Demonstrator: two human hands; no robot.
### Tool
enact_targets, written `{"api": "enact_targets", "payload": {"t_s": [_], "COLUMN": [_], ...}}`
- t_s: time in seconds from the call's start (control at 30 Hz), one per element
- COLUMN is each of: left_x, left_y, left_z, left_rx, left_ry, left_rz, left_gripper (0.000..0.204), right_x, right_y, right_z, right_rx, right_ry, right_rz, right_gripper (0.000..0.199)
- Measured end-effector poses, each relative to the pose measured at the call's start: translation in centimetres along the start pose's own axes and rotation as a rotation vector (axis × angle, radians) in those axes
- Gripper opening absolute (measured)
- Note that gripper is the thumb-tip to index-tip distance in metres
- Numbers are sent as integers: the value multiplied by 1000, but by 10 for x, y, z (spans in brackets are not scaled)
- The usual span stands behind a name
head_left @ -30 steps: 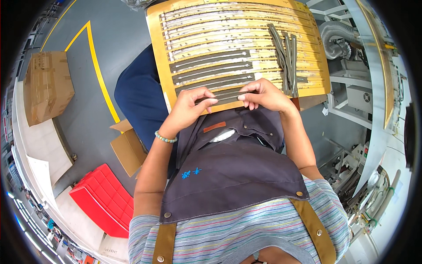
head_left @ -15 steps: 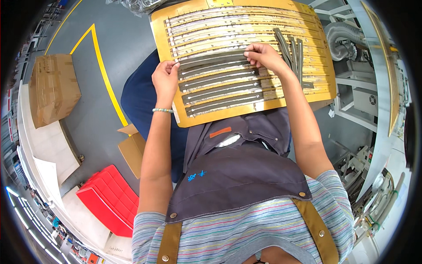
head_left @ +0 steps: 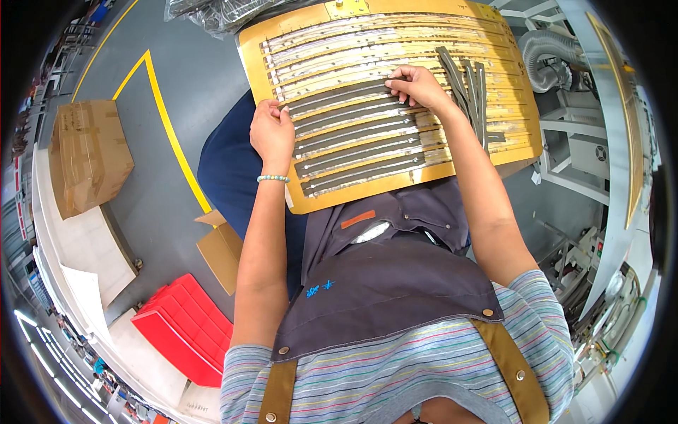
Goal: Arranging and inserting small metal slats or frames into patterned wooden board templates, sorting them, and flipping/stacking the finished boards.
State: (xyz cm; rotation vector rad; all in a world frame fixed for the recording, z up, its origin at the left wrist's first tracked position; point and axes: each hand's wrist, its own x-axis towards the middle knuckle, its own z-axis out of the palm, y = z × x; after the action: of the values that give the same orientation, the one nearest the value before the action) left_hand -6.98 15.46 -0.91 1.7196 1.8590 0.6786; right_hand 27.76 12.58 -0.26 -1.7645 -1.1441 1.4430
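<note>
Both hands pinch one grey metal strip (head_left: 339,95) lying across the yellow slotted board (head_left: 519,152): left hand (head_left: 272,134) at the board's left edge, right hand (head_left: 417,85) near its middle.

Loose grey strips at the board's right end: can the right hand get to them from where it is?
Probably yes. The right hand rests on a grey strip just left of the loose grey strips, with only bare yellow board between them.
</note>
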Motion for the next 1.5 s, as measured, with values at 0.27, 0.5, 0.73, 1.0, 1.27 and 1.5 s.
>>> {"api": "enact_targets", "payload": {"t_s": [0.27,0.5,0.73,1.0,1.27,1.5], "left_x": [7,36,24,25,24,27], "left_y": [-30,-65,-41,-45,-46,-50], "left_z": [19,29,28,26,27,28], "left_rx": [89,-220,-173,-220,-242,-239], "left_ry": [304,-44,-3,3,7,11], "left_rz": [151,-7,-45,-26,-21,12], "left_gripper": [79,101,91,86,83,81], "right_x": [-5,-6,-8,-5,-9,-11], "right_y": [-5,-1,6,3,-5,-9], "right_z": [7,17,25,22,26,28], "right_rx": [-50,-69,-381,-494,-516,-575], "right_ry": [61,123,393,365,353,379], "right_rz": [-6,-128,-231,-232,-172,-176], "right_gripper": [19,20,25,24,24,25]}}
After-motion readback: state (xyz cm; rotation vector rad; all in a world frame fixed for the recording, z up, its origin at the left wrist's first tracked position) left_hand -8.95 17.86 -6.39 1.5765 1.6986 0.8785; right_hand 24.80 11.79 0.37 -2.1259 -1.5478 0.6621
